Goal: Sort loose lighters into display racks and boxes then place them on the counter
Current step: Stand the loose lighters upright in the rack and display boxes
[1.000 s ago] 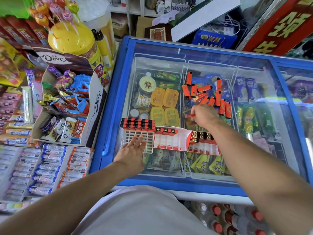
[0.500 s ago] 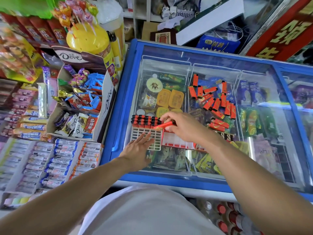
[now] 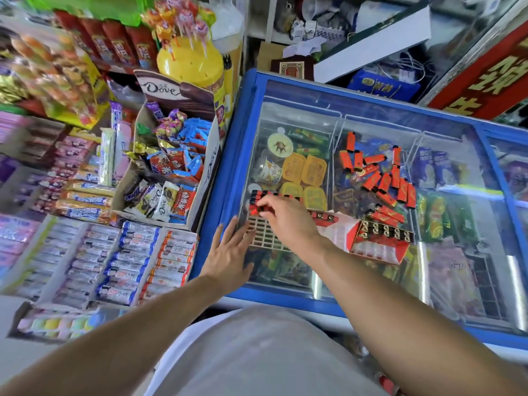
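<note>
At the centre of the frame the right hand pinches a red lighter by its body, thumb and fingertips closed round it, black cap pointing left over the white grid rack. The left hand lies flat, fingers straight, against the rack's lower left corner on the glass freezer lid. The loose lighters lie scattered in the upper right of the frame, with a red display box just below them. A lighter looks light, rigid and smooth-sided, so it probably slips easily; gripping mid-body, clear of the cap, seems best for dropping it upright into a slot.
</note>
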The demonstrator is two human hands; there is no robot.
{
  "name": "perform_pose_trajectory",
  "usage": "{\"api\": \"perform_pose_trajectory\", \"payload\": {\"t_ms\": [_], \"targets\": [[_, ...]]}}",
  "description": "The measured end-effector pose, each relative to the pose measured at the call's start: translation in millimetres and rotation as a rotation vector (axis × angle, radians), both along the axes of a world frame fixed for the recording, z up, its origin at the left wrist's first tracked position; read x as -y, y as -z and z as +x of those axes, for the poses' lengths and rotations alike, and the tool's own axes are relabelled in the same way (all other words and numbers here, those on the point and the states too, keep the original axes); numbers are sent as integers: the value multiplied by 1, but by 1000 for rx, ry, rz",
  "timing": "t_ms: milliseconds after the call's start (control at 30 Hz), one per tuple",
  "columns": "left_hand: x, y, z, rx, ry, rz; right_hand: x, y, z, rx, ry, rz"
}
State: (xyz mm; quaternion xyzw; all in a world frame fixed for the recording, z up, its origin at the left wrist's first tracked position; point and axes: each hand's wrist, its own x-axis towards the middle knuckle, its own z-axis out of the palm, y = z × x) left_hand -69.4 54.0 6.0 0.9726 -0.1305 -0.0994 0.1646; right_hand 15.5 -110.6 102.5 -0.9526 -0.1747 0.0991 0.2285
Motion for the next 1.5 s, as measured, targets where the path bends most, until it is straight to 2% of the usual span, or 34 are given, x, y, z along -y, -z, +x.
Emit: {"api": "perform_pose_trajectory", "payload": {"t_ms": [367,633,867,967,1133,1300,1400,1500], "targets": [[-6,1,-6,-40,-41,-29,-12,21,-12,212,130,-69],[-6,-11,6,66,-127,-223,-13,26,-11,259,77,-108],[1,-20,23,87,-113,-241,12,14,-4,336,224,46],[8,-27,34,134,-63,-210,42,5,11,300,313,85],[24,-34,57,189,26,-136,101,0,46,187,490,36],[33,-34,73,109,49,19,157,19,85,-67,568,-117],[34,-31,75,67,57,119,177,31,104,-127,627,-164],[36,-32,78,54,50,132,195,40,121,-177,707,-203]]}}
